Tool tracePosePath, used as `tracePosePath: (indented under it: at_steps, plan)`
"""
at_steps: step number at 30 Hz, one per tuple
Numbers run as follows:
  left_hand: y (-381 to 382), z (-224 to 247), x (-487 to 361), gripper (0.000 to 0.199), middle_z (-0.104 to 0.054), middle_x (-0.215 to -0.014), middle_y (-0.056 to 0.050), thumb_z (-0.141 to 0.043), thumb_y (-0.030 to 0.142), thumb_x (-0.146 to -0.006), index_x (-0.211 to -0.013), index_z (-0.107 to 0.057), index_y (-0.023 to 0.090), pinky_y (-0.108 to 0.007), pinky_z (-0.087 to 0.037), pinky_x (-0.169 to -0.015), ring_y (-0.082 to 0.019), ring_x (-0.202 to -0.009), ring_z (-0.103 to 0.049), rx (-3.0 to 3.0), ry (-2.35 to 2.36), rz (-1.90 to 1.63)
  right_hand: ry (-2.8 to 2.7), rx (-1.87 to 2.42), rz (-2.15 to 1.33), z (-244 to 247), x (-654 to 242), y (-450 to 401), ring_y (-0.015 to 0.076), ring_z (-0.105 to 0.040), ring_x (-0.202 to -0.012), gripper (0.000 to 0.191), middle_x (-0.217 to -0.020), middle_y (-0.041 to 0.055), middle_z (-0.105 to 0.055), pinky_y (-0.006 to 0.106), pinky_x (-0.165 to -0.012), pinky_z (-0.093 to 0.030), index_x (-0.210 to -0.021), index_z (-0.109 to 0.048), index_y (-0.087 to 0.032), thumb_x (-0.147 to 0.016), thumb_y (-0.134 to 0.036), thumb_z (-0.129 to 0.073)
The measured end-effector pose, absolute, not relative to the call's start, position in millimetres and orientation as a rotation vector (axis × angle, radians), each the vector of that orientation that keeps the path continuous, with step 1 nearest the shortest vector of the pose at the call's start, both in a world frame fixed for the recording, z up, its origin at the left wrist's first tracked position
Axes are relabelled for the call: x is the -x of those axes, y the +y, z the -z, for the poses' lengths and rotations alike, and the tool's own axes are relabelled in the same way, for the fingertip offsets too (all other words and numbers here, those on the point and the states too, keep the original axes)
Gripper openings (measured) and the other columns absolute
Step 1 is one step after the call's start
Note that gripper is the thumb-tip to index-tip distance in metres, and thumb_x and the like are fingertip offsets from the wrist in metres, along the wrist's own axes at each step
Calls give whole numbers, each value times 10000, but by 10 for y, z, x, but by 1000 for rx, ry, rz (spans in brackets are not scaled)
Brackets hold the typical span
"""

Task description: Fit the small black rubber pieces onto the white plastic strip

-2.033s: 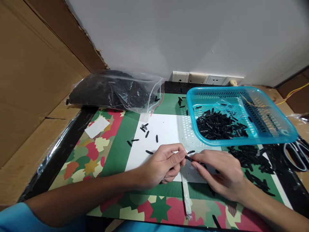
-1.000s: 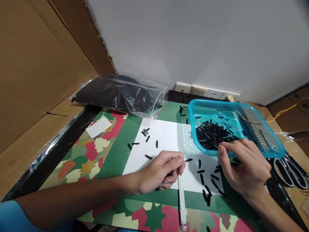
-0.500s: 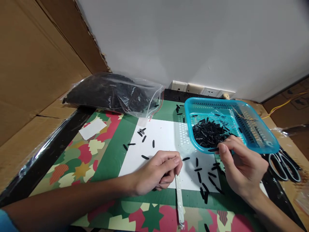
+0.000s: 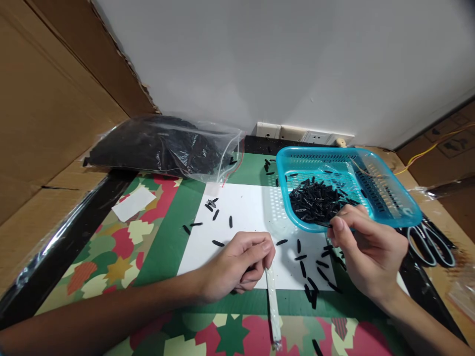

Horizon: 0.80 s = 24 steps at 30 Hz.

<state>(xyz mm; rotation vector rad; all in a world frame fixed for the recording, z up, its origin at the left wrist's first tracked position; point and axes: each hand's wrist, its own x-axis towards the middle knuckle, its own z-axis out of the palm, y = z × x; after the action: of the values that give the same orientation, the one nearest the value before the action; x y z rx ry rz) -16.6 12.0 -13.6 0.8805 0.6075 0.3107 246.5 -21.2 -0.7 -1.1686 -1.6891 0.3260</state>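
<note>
My left hand [image 4: 247,262] is closed over the white paper [image 4: 241,202], with a narrow white strip [image 4: 272,306] coming out below its fingers. At the near right edge of the blue basket [image 4: 371,155], my right hand [image 4: 367,247] pinches a thin black piece [image 4: 325,224]. A heap of black pieces [image 4: 313,200] fills the basket's left part. Several more black pieces [image 4: 303,269] lie scattered on the paper and the green mat between my hands and to the left. What my left fingertips press on is partly hidden.
A clear zip bag of dark material [image 4: 156,148] lies at the back left. Scissors [image 4: 432,244] rest right of the basket. A small white card [image 4: 133,203] is on the patterned sheet. Cardboard [image 4: 48,99] stands at left, and wall sockets [image 4: 293,133] are behind.
The view has shifted slightly, moving most things a little left. The black piece in my right hand now points differently and shows thinner. My left hand keeps its closed pose on the strip.
</note>
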Motion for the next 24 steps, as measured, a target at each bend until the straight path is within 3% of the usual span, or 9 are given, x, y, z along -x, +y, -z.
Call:
tracePosePath:
  at_steps: [8,13,16,20,24]
  plan:
    - [108,172,165,406,-351,-525,123,-534,559,-1091,-899,-534,202,-165,-228,-416,-60,-440,-205,-911,583,-310,-1940,1059,-203,-76,-2375,-261,153,-448,-638,229,-679,-10,-559,366,-664,-281,-833,-572,-197,-973,-16,-580]
    - [94,140,166,371,-451,-606,87,-560,539,-1088,-1018,-601,178,-183,-282,-457,-69,-480,-323,-1011,526,-333,-2106,950,-174,-29,-2228,-313,173,-463,-662,185,-701,21,-615,365,-647,-274,-875,-570,-186,-952,-19,-594]
    - [98,107,168,366,-489,-671,62,-620,530,-1060,-1007,-619,168,-193,-276,-475,-66,-508,-371,-1052,513,-269,-2156,918,-219,40,-2166,-344,181,-438,-668,172,-698,30,-628,371,-644,-261,-883,-573,-182,-963,-31,-593]
    - [102,77,156,333,-429,-583,87,-681,478,-1034,-960,-655,154,-196,-276,-474,-70,-490,-344,-1072,500,-163,-2155,888,-333,97,-2108,-389,171,-393,-669,196,-688,16,-605,364,-641,-251,-857,-567,-184,-975,-28,-586]
    - [88,88,134,321,-474,-581,71,-690,443,-1030,-906,-645,150,-185,-289,-464,-69,-492,-385,-1098,513,-214,-2060,913,-503,146,-2057,-434,159,-376,-661,222,-680,-1,-538,338,-626,-275,-840,-556,-189,-996,-33,-575]
